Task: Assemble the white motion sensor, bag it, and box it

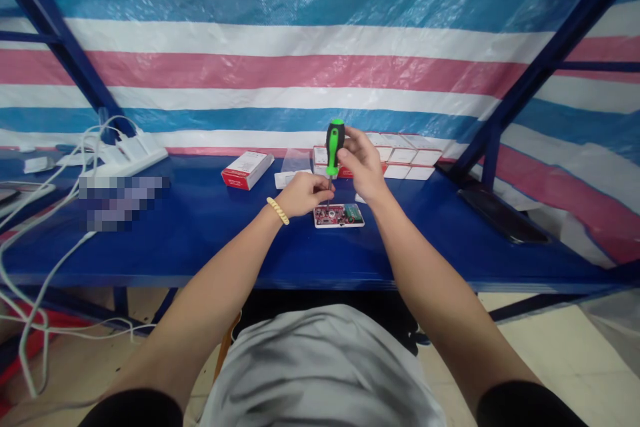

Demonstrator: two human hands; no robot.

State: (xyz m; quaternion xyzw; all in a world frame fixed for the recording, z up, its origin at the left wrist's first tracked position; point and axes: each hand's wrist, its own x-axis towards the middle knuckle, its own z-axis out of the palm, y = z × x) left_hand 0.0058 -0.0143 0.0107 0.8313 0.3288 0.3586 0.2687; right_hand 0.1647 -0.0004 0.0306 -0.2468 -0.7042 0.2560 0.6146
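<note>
Mid-table, near the box stack: right hand point(367, 170) has thumb and fingers wrapped on the green-and-black handle of a screwdriver point(334, 147), held upright, shaft down. Left hand point(301, 195) is low beside the shaft, thumb and fingertips drawn in close at it; can't tell if they pinch the shaft itself or a small part next to it. Tip comes down at the back left part of a red circuit board point(331, 215); can't tell if it's seated in a screw. Board lies flat, face up, in a white housing on the blue table point(210, 233), just below the left fingertips. Green block on its right side, pale round component left of centre.

Left wrist: yellow twisted bracelet point(278, 211). Both sleeves black.

Behind the hands: stacked white-and-red cartons point(413, 155), partly hidden by the right hand. Left of those, a clear plastic bag point(297, 161) by the left hand, then a single red-and-white carton point(247, 170) lying flat, set apart.

Far left: white power strip point(133, 155) with plugs in, loose white cables point(65, 250) hanging over the table edge, blurred-out patch beside it. Right side: flat black object point(501, 215), can't identify. Backdrop: striped tarp point(300, 70) behind blue frame bars point(540, 67).
</note>
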